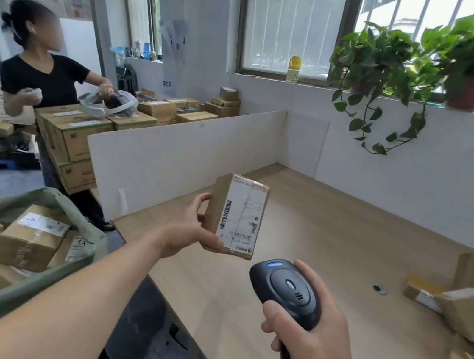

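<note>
Small cardboard parcel [236, 215] held up in the air over the wooden table [344, 244], white shipping label with barcodes facing the camera. Left hand [190, 228] grips it from the left side and below: thumb [214, 240] pressed on the lower front near the label edge, index finger [202, 200] curled against the left edge, the other fingers hidden behind the box. Parcel stands roughly upright, tilted a little.

Right hand [310, 332] wraps the handle of a black barcode scanner [286, 288], thumb [278, 311] laid across the neck just below the head, remaining fingers curled round the far side. Scanner head sits just below and right of the parcel, close but apart, blue light lit at its tip.

More parcels [464, 311] are piled on the table's right edge. A green sack [31, 239] of boxes sits at the left, beside the left forearm. White divider board [187, 152] runs along the table's far-left side; behind it stacked cartons [79, 137] and another person [42, 78] in a black top. Potted plants [383, 66] stand on the window ledge. Nothing lies between scanner and label.
</note>
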Available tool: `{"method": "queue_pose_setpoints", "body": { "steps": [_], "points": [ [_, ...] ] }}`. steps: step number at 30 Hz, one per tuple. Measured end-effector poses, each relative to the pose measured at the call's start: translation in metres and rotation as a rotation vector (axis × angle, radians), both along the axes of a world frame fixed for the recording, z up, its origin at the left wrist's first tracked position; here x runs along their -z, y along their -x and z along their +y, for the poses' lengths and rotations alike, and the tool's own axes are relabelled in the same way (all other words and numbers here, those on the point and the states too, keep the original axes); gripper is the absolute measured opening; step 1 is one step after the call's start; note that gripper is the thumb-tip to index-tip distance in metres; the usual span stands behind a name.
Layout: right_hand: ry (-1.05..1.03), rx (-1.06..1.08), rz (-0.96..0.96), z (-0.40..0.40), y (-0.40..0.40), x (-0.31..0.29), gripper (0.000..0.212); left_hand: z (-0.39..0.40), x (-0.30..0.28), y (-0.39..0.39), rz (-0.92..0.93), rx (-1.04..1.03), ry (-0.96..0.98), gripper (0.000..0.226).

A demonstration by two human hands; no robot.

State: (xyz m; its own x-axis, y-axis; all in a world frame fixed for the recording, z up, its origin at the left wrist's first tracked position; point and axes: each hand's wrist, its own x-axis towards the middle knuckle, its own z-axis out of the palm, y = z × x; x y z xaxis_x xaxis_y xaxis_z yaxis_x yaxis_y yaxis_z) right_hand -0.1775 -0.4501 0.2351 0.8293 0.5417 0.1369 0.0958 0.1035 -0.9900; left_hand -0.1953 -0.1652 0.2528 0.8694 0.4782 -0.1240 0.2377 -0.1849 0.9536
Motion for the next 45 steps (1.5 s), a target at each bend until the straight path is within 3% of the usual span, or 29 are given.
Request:
{"method": "queue_pose_setpoints", "body": {
  "steps": [11,21,30,37,45],
  "points": [
    [-0.018,0.022,0.010,0.171,0.054,0.000,0.072,0.155,0.023,0.056,-0.163,-0.099,0.012,0.120],
    [-0.023,-0.036,0.009,0.266,0.079,0.003,0.066,0.246,0.023,0.098,-0.131,-0.145,-0.015,0.123],
    [-0.024,-0.103,-0.006,0.310,0.082,0.004,0.079,0.286,0.022,0.124,-0.123,-0.211,-0.025,0.127],
    [-0.023,-0.177,-0.034,0.321,0.077,0.001,0.067,0.301,0.017,0.135,-0.130,-0.261,-0.049,0.113],
    [-0.001,-0.281,-0.118,0.307,0.058,-0.008,0.086,0.297,0.005,0.135,-0.031,-0.230,-0.061,0.112]
  ]
}}
